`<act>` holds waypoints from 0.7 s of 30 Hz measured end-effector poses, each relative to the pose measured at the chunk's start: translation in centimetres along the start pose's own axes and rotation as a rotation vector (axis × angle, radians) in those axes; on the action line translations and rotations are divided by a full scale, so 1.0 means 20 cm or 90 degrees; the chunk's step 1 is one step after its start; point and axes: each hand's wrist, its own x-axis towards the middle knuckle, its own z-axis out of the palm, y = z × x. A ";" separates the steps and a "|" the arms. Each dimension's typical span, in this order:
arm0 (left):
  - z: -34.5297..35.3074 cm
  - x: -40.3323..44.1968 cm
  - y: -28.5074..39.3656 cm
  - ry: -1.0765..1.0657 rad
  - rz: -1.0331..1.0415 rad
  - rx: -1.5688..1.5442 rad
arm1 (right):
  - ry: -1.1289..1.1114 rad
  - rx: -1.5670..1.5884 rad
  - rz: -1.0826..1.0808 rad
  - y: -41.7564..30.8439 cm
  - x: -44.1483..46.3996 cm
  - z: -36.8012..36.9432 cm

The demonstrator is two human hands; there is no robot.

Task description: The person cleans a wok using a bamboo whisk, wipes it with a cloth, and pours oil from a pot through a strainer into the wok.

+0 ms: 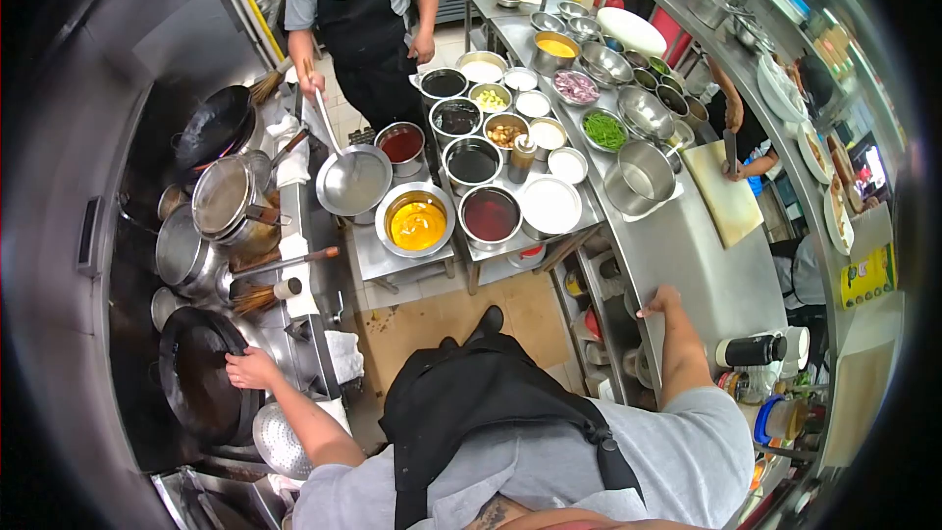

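Note:
At the lower left, my left hand (252,369) is closed on the near rim of a black wok (201,373), which holds a little dark liquid and sits on the stove. Over the edge of the steel counter (677,255) at the right, my right hand (659,302) is bent with its fingers curled; what they hold, if anything, is too small to make out. A perforated steel ladle (285,437) lies just below my left forearm.
A co-worker (358,20) stands ahead, holding a long-handled wok ladle (353,180). Pots of sauces, including a yellow one (416,224), fill the middle table. Another person's hand with a knife (731,152) is by a cutting board (723,193).

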 end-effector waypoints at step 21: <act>-0.06 0.02 0.00 -0.039 -0.021 -0.054 | 0.059 0.015 -0.069 0.04 0.06 0.01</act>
